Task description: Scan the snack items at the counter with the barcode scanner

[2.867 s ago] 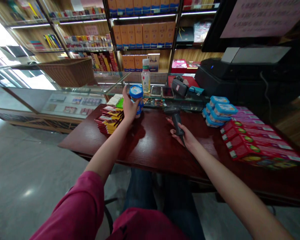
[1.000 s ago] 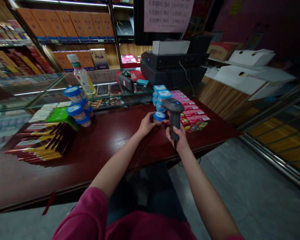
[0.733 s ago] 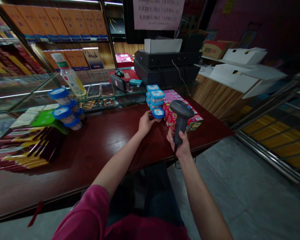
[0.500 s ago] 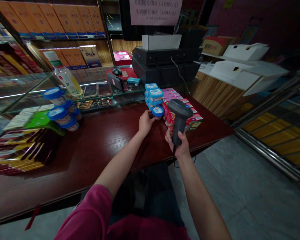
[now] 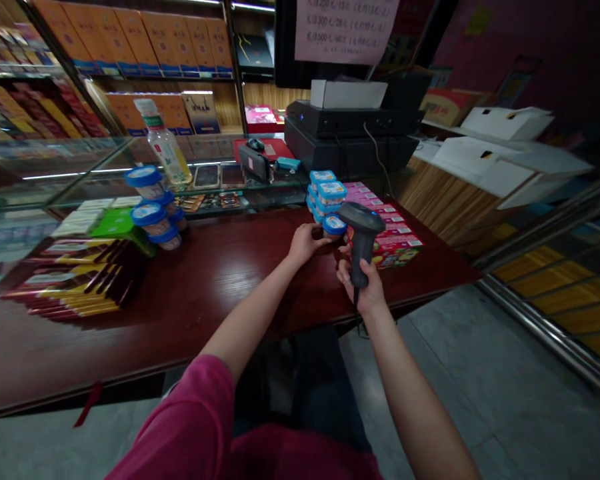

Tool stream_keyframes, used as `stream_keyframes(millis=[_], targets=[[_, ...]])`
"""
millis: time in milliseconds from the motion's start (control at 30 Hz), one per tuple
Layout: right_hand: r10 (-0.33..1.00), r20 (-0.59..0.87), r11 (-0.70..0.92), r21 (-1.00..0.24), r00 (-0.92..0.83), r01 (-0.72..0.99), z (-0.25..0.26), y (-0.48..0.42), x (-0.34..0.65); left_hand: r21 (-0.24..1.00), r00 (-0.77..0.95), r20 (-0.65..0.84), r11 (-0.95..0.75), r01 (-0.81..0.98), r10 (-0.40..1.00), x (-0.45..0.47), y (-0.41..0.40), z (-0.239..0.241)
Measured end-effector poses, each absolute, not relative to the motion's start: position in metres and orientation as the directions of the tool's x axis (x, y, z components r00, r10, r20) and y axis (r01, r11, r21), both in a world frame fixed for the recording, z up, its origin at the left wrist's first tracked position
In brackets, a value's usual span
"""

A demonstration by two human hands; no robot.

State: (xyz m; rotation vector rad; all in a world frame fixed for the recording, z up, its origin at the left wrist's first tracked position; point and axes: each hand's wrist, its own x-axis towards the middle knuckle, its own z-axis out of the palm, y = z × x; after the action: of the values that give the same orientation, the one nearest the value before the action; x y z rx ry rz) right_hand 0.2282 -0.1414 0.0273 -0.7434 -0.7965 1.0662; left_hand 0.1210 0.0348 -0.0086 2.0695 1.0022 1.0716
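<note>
A dark barcode scanner is upright in my right hand, whose fingers wrap round its handle. Its head hides part of the pink and red boxes behind it. My left hand rests low over the counter, thumb and fingers curled at the near left side of a small round tub with a blue lid. The thumb reaches the tub's lower side; the other fingertips are partly hidden. Just behind stand several stacked tubs with light blue lids.
On the left of the brown counter are stacked blue-lidded cups, a green packet and piled snack packs. A bottle stands on the glass case behind. A cash drawer is at the back; a metal rail is right.
The view has turned left, so things appear farther right in it. My left hand stays by the round tub, its fingers slightly shifted. The scanner remains in my right hand.
</note>
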Motion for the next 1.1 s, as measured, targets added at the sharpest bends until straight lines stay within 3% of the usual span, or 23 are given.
stream_keyframes(millis=[167, 300, 400, 533, 733, 967, 1100], targets=[[0.978, 0.165, 0.205, -0.850, 0.125, -0.485, 0.033, -0.113, 0.203, 0.499, 0.370, 0.531, -0.634, 0.591, 0.762, 0.017, 0.027, 0.004], [0.988, 0.152, 0.116, -0.846, -0.026, -0.521, 0.037, -0.077, 0.169, 0.337, 0.209, 0.695, -0.569, 0.750, 0.688, -0.085, 0.019, 0.023], [0.982, 0.114, 0.016, -0.843, -0.150, -0.537, 0.036, -0.049, 0.141, 0.430, -0.102, 0.796, -0.439, 0.789, 0.597, -0.141, 0.019, 0.031], [0.969, 0.030, -0.109, -0.841, -0.247, -0.530, 0.030, -0.020, 0.114, 0.609, -0.412, 0.755, -0.312, 0.729, 0.511, -0.176, 0.031, 0.030], [0.956, -0.006, -0.170, -0.826, -0.292, -0.537, 0.022, -0.015, 0.109, 0.665, -0.427, 0.710, -0.334, 0.669, 0.560, -0.188, 0.057, 0.015], [0.947, -0.017, -0.194, -0.825, -0.320, -0.531, 0.026, -0.024, 0.109, 0.699, -0.453, 0.713, -0.486, 0.525, 0.536, -0.182, 0.050, 0.026], [0.934, 0.003, -0.193, -0.838, -0.357, -0.511, 0.030, -0.031, 0.106, 0.728, -0.502, 0.646, -0.661, 0.180, 0.575, -0.154, 0.039, 0.039]])
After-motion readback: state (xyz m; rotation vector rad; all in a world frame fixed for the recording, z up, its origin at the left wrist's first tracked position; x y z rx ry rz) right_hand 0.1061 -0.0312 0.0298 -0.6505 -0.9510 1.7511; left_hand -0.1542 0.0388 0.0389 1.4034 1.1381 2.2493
